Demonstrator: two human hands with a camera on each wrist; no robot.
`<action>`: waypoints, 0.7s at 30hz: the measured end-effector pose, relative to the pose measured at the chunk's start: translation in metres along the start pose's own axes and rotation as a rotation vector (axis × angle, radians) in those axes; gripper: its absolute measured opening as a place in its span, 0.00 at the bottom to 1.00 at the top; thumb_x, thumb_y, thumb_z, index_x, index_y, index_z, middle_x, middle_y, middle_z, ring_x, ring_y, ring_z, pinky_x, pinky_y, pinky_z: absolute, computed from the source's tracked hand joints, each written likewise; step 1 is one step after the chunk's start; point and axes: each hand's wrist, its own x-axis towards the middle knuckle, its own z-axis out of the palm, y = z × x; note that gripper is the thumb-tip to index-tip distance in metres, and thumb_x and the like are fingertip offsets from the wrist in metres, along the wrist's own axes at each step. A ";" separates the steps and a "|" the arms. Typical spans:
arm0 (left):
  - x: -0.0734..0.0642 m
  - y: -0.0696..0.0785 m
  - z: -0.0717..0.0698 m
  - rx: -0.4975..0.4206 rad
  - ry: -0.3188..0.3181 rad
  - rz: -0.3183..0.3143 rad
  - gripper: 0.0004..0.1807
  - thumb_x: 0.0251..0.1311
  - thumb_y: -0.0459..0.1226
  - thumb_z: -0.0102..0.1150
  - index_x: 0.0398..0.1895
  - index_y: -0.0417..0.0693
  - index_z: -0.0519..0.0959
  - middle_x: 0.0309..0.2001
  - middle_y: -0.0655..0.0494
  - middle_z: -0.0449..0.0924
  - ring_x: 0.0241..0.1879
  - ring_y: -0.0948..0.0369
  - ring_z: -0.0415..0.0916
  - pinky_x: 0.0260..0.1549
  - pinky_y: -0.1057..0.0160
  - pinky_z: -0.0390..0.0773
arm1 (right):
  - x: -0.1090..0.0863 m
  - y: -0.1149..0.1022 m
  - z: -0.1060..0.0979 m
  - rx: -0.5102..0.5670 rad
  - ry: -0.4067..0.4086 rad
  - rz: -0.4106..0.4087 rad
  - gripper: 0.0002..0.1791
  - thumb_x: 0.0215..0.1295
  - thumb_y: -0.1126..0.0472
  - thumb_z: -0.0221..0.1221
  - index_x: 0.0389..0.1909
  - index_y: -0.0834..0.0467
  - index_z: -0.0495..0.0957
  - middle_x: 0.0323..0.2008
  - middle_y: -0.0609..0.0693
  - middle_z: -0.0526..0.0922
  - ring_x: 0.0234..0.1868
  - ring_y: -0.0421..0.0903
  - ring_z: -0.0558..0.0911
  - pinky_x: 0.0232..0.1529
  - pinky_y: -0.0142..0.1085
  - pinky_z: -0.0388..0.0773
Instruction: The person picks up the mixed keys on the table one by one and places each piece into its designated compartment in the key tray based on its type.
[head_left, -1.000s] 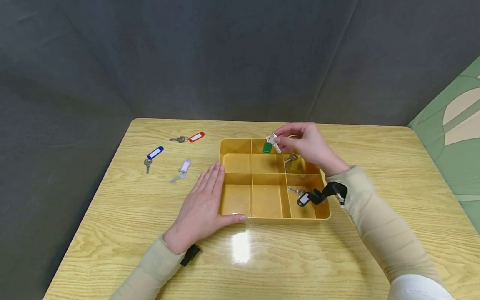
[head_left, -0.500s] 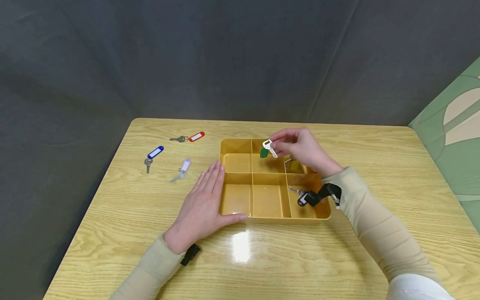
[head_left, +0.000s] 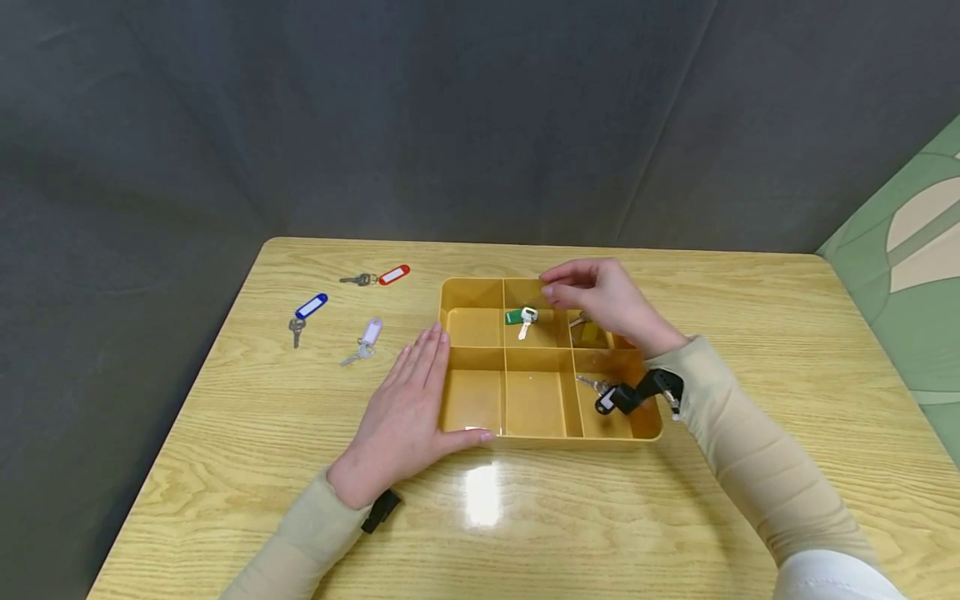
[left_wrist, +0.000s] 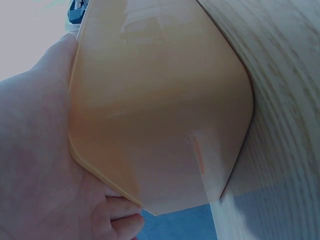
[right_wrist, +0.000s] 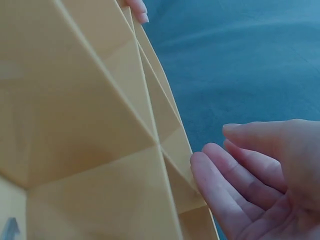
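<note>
A silver key with a green tag (head_left: 513, 317) is in the back middle compartment of the yellow divided tray (head_left: 540, 438); whether it has landed on the floor of it, I cannot tell. Just above and to the right of that key is my right hand (head_left: 600, 302), thumb and fingertips apart, holding nothing, as the right wrist view also shows. My left hand (head_left: 401, 408) rests against the tray's front left corner, fingers straight along the left rim and thumb on the front rim. In the left wrist view, the palm (left_wrist: 35, 135) touches the tray's outer wall (left_wrist: 160, 110).
A key with a black tag (head_left: 605, 400) lies in the front right compartment. One with a yellow tag (head_left: 590, 332) sits behind it, partly hidden. Left of the tray, keys with a red tag (head_left: 393, 275), a blue tag (head_left: 311, 306) and a lilac tag (head_left: 372, 332) lie on the table.
My right hand has moved slightly left and down and let go of the green-tagged key, which has dropped into the back middle compartment. The left hand has stayed still.
</note>
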 end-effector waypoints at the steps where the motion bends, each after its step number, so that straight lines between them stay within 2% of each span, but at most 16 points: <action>1: 0.000 0.000 0.000 0.000 -0.001 -0.002 0.72 0.51 0.83 0.39 0.81 0.37 0.39 0.82 0.42 0.35 0.80 0.52 0.34 0.76 0.55 0.40 | 0.000 0.000 0.000 0.000 0.003 -0.002 0.19 0.72 0.61 0.64 0.56 0.70 0.80 0.48 0.67 0.84 0.42 0.54 0.88 0.44 0.37 0.86; 9: 0.000 0.000 -0.001 -0.010 -0.007 -0.003 0.72 0.51 0.82 0.40 0.81 0.37 0.39 0.82 0.42 0.36 0.80 0.52 0.33 0.76 0.54 0.40 | -0.006 -0.004 -0.003 -0.011 0.032 -0.025 0.19 0.71 0.58 0.65 0.55 0.68 0.82 0.46 0.64 0.86 0.39 0.49 0.88 0.41 0.36 0.86; 16: 0.000 -0.001 -0.001 -0.012 0.001 0.002 0.72 0.51 0.82 0.41 0.81 0.36 0.40 0.81 0.42 0.37 0.80 0.51 0.35 0.76 0.54 0.41 | -0.011 -0.008 -0.007 0.019 0.057 -0.040 0.20 0.72 0.53 0.64 0.54 0.64 0.83 0.47 0.63 0.86 0.41 0.49 0.87 0.45 0.40 0.86; 21: 0.000 -0.001 -0.001 -0.014 0.000 0.003 0.72 0.51 0.82 0.43 0.81 0.36 0.40 0.82 0.43 0.34 0.80 0.51 0.35 0.76 0.54 0.41 | -0.014 -0.009 -0.010 0.039 0.079 -0.061 0.20 0.71 0.53 0.65 0.54 0.65 0.84 0.47 0.64 0.86 0.42 0.48 0.87 0.47 0.40 0.85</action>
